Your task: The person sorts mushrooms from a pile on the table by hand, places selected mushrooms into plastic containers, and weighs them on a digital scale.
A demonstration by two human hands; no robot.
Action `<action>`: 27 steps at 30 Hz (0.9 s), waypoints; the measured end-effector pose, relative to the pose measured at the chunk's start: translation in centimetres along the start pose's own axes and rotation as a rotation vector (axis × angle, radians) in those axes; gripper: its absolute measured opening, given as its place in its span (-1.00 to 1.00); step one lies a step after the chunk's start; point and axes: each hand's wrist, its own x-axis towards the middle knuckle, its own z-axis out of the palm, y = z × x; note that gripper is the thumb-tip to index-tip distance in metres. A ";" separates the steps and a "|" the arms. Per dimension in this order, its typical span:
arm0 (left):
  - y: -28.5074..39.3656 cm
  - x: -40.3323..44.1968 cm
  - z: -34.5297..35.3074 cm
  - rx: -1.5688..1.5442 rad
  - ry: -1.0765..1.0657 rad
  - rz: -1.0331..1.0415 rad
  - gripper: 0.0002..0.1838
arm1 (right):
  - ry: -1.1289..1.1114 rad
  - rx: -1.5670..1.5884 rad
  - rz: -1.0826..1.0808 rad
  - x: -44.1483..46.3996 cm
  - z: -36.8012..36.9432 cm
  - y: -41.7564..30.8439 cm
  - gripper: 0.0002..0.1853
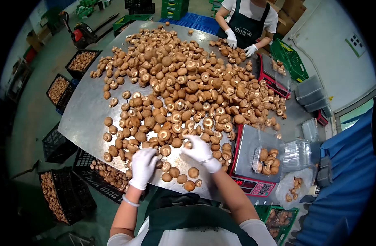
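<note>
My left hand (143, 167), in a white glove, is at the near edge of the pile with its fingers curled against a brown shiitake mushroom (159, 164), partly hidden by the hand. In my gloved right hand (199, 151), a small mushroom (188, 144) shows between thumb and fingers. Between my wrists, several loose mushrooms (182, 178) lie on the metal table (87, 119). Just beyond both hands spreads the large mushroom pile (171, 78), some caps up and some stems up.
On my right, a red-framed scale (253, 186) carries a clear box of mushrooms (268, 162). Beside it are clear lids (296, 153) and a bag of mushrooms (293, 188). Black crates (79, 197) stand on the left floor. Across the table, a co-worker's gloved hands (231, 39) touch mushrooms near another scale (274, 84).
</note>
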 end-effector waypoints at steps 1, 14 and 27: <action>0.1 0.4 1.3 -0.006 -0.049 0.014 -0.69 | -0.185 0.393 0.311 0.0 -3.1 -1.0 -0.60; -1.0 3.4 3.3 -0.530 -0.428 -0.271 -0.57 | -0.006 -0.509 0.182 -7.0 -1.1 0.0 -0.47; -2.5 -0.4 1.3 -0.786 -0.576 -0.470 -0.80 | -0.035 0.015 0.274 -9.1 -3.8 -3.2 -0.61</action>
